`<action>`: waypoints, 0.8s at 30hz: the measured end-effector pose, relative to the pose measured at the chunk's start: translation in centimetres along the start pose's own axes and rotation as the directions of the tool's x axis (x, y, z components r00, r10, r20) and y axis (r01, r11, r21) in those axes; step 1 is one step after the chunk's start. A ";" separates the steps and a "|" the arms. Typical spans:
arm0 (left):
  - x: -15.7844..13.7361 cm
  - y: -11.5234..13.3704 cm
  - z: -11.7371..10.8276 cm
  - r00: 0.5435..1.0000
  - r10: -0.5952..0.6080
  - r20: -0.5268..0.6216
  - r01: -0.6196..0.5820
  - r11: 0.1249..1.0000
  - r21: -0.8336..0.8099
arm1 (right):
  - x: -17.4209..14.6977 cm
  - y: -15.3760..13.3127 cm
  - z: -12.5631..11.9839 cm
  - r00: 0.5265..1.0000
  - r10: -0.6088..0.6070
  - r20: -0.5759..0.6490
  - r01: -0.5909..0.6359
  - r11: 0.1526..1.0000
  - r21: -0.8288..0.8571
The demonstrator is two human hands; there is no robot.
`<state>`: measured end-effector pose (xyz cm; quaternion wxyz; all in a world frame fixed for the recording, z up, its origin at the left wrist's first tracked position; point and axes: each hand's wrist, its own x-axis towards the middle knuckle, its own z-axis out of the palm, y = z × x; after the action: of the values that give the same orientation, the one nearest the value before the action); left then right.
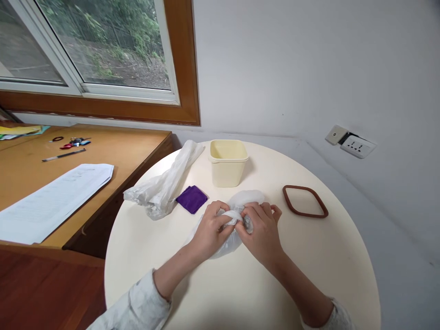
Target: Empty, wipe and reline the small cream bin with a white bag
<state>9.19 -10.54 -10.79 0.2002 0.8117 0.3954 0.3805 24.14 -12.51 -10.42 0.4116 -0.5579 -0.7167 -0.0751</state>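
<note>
Both hands pinch a translucent white plastic bag (245,197) over the middle of the round table. My left hand (213,227) is closed on a twisted strip of the bag, its thumb and fingertips pressed together. Close beside it, my right hand (261,229) grips the same bag with curled fingers. The bag's lower part bulges out beneath my hands; whether anything is inside it I cannot tell. Just beyond stands a cream plastic container (228,172) with its top uncovered. A folded purple cloth (191,199) lies left of my left hand.
On the round white table (326,266) a second plastic bag (168,181) lies crumpled at the left, and a brown rounded-square ring (305,214) lies at the right. A wooden desk (137,142) at the left bears papers (58,197), a pen (63,155) and keys (78,141).
</note>
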 end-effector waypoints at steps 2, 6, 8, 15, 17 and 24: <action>0.1 -0.1 -0.1 0.999 0.040 -0.019 -0.040 0.999 -0.006 | 0.1 0.4 0.0 0.999 0.045 0.026 -0.046 0.998 0.034; 0.2 0.0 -0.6 0.999 0.045 0.004 -0.044 0.996 -0.081 | 0.2 1.0 0.0 0.989 0.121 0.082 -0.130 0.985 0.115; 0.3 0.2 -1.0 0.999 0.037 0.025 -0.032 0.985 -0.168 | 0.2 1.3 0.2 0.983 0.152 0.101 -0.167 0.974 0.156; 0.6 0.4 -1.7 0.993 -0.066 0.102 0.115 0.783 -0.612 | 0.0 2.4 1.0 0.960 0.238 0.146 -0.266 0.937 0.226; 0.7 0.4 -1.7 0.982 -0.168 0.086 0.181 0.711 -0.679 | 0.0 2.3 1.0 0.959 0.242 0.150 -0.272 0.933 0.237; 0.9 0.3 -1.5 0.902 -0.423 0.082 0.292 0.460 -0.838 | -0.4 1.2 0.9 0.973 0.173 0.151 -0.206 0.948 0.244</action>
<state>8.58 -10.00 -9.24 0.6088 0.4870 0.3400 0.5259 24.72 -11.87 -11.68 0.4395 -0.5694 -0.6883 0.0945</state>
